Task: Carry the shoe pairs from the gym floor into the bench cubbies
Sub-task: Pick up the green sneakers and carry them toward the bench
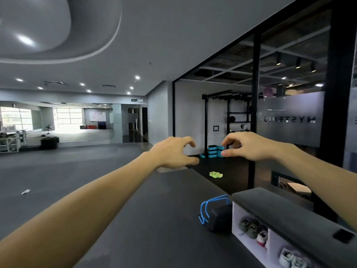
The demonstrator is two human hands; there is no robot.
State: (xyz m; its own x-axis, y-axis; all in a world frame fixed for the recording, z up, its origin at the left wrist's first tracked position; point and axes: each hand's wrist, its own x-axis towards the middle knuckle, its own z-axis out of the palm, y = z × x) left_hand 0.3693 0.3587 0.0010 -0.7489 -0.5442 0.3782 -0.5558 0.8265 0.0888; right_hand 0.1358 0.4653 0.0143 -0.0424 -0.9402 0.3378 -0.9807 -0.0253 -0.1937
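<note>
Hovering mid-air, left hand (173, 153) & right hand (249, 146): fingers (188, 141) loosely spread, nothing held.

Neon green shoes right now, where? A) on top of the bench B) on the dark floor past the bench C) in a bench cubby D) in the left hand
B: the neon green shoes lie on the dark floor beyond the bench; both hands are empty.

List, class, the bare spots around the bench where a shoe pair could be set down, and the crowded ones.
Free: the bench top between its left end and the dark phone; the grey floor left of the blue-handled weight. Crowded: the first cubby, holding olive and pink-soled shoes; the next cubby, with pale shoes.
</note>
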